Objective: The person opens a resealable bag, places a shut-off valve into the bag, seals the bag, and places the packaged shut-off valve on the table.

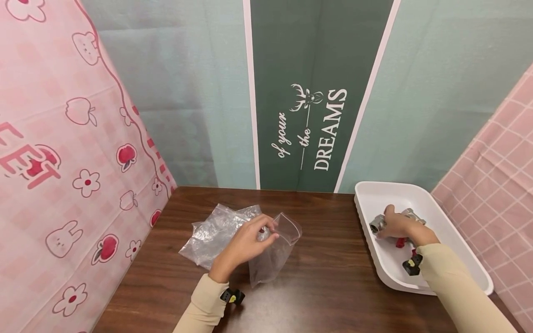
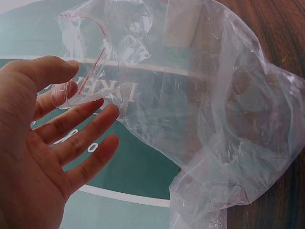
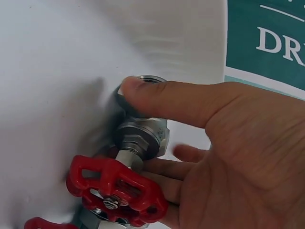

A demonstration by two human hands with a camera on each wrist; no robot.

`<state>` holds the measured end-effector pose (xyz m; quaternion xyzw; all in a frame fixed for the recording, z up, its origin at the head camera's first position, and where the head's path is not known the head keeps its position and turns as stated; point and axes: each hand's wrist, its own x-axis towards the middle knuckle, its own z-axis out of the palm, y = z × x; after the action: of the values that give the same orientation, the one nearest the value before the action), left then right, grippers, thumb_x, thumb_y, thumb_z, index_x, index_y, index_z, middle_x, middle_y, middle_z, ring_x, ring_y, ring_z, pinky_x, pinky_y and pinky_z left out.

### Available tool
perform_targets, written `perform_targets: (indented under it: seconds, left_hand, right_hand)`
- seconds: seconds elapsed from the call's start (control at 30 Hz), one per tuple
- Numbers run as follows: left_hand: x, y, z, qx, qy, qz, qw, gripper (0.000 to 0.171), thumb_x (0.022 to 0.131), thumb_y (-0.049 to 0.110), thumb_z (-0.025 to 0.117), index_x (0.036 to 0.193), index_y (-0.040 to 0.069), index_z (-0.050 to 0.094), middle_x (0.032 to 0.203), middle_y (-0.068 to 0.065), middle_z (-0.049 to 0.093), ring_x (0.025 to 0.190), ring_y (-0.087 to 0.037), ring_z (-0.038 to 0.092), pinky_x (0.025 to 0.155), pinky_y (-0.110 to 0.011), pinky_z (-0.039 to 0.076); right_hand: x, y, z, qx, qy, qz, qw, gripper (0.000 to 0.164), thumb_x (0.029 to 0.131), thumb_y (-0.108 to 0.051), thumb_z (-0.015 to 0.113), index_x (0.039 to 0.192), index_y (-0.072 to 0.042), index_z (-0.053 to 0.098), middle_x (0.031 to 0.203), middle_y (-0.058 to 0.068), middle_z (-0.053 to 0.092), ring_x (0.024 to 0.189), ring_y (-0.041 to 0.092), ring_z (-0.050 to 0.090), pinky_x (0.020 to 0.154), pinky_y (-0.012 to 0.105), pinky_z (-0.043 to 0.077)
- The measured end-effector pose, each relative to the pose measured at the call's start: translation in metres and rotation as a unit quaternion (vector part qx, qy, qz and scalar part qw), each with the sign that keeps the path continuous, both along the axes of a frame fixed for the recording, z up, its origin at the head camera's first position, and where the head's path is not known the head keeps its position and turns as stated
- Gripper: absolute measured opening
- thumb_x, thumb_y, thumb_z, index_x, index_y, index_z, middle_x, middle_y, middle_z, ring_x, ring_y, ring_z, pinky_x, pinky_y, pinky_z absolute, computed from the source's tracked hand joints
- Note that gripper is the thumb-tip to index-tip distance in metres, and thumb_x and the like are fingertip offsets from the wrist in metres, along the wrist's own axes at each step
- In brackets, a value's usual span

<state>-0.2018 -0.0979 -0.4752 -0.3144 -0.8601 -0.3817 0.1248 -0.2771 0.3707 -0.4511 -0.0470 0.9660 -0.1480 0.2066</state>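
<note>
My left hand [image 1: 246, 239] pinches the edge of a clear zip bag [image 1: 272, 259] between thumb and index finger, the other fingers spread. In the left wrist view the bag [image 2: 157, 100] has a red line along its mouth and hangs loose. Inside a white tray [image 1: 445, 226] at the right, my right hand [image 1: 401, 226] holds a metal valve [image 3: 143, 129], thumb across its top and fingers behind. A red handwheel [image 3: 114, 186] sits on the valve's stem. Part of another red handwheel [image 3: 47, 223] shows at the lower edge of the right wrist view.
More clear plastic bags [image 1: 212, 231] lie on the brown wooden table [image 1: 325, 277], left of the held one. Another metal fitting [image 1: 412, 215] is in the tray beyond my right hand. Printed cloths hang behind and at both sides.
</note>
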Motion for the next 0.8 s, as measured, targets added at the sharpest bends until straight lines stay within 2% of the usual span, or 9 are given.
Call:
perform_targets:
  seconds: [0.03,0.1,0.17,0.27,0.4,0.5,0.57,0.7,0.8]
  left_hand:
    - [0.0,0.0,0.0,0.001,0.001,0.001,1.0,0.012,0.097,0.015,0.078,0.097,0.014,0.066,0.117,-0.004,0.075,0.104,-0.018,0.071,0.09,-0.041,0.062]
    - [0.0,-0.001,-0.001,0.002,0.002,0.002,1.0,0.013,0.096,0.014,0.079,0.096,0.014,0.066,0.117,-0.004,0.075,0.104,-0.018,0.072,0.09,-0.041,0.062]
    - [0.0,-0.001,-0.001,0.002,0.002,0.002,1.0,0.014,0.096,0.014,0.079,0.096,0.014,0.065,0.117,-0.005,0.075,0.105,-0.019,0.072,0.09,-0.042,0.062]
    - [-0.001,-0.001,-0.001,0.003,-0.001,0.002,1.0,0.014,0.096,0.014,0.079,0.095,0.014,0.065,0.117,-0.005,0.075,0.105,-0.019,0.072,0.09,-0.043,0.062]
    - [-0.002,-0.002,-0.002,0.004,-0.005,0.002,1.0,0.014,0.096,0.014,0.079,0.094,0.014,0.065,0.117,-0.005,0.075,0.106,-0.019,0.071,0.09,-0.044,0.062]
    - [-0.001,-0.002,-0.002,0.003,-0.006,0.004,1.0,0.014,0.096,0.014,0.079,0.094,0.014,0.065,0.117,-0.005,0.074,0.106,-0.019,0.071,0.09,-0.044,0.062]
    - [-0.001,-0.002,-0.002,0.002,-0.005,0.006,1.0,0.014,0.096,0.014,0.079,0.094,0.014,0.065,0.116,-0.004,0.074,0.105,-0.019,0.071,0.09,-0.044,0.062]
    - [-0.002,-0.003,-0.001,0.0,-0.003,0.007,1.0,0.014,0.096,0.014,0.079,0.094,0.014,0.065,0.116,-0.004,0.074,0.104,-0.019,0.071,0.089,-0.044,0.062]
    - [-0.002,-0.003,-0.001,0.002,-0.003,0.006,1.0,0.014,0.096,0.014,0.079,0.094,0.014,0.065,0.116,-0.004,0.074,0.104,-0.019,0.071,0.089,-0.044,0.062]
  right_hand:
    - [-0.001,0.0,-0.001,0.002,-0.001,-0.002,1.0,0.098,0.089,-0.031,0.083,0.134,0.023,0.015,0.105,0.037,0.06,0.088,0.034,0.06,0.081,0.047,0.053]
    - [-0.004,0.001,-0.004,0.01,-0.003,-0.002,1.0,0.101,0.089,-0.036,0.083,0.137,0.025,0.018,0.107,0.037,0.059,0.088,0.034,0.06,0.081,0.048,0.053]
    - [-0.008,0.006,-0.01,0.02,-0.004,0.009,1.0,0.098,0.089,-0.042,0.082,0.135,0.026,0.027,0.102,0.031,0.06,0.086,0.032,0.06,0.076,0.044,0.052]
    - [-0.011,0.007,-0.014,0.025,-0.004,0.023,0.999,0.084,0.09,-0.041,0.08,0.125,0.023,0.039,0.095,0.02,0.056,0.083,0.029,0.059,0.072,0.039,0.05]
    - [-0.016,0.009,-0.02,0.027,-0.008,0.026,0.999,0.083,0.092,-0.041,0.078,0.126,0.024,0.038,0.096,0.021,0.055,0.085,0.03,0.059,0.073,0.039,0.051]
    - [-0.025,0.019,-0.035,0.033,-0.01,0.028,0.999,0.086,0.091,-0.047,0.079,0.125,0.022,0.041,0.095,0.018,0.056,0.085,0.028,0.058,0.073,0.038,0.05]
    - [-0.028,0.022,-0.039,0.033,-0.008,0.034,0.999,0.082,0.091,-0.048,0.078,0.123,0.019,0.044,0.093,0.014,0.056,0.084,0.026,0.058,0.072,0.038,0.049]
    - [-0.02,0.014,-0.029,0.026,-0.011,0.031,0.999,0.071,0.09,-0.042,0.079,0.12,0.014,0.048,0.092,0.014,0.056,0.084,0.027,0.059,0.072,0.04,0.049]
    - [-0.012,0.01,-0.021,0.026,-0.008,0.036,0.999,0.056,0.089,-0.03,0.078,0.115,0.01,0.048,0.092,0.016,0.056,0.079,0.028,0.058,0.067,0.037,0.048]
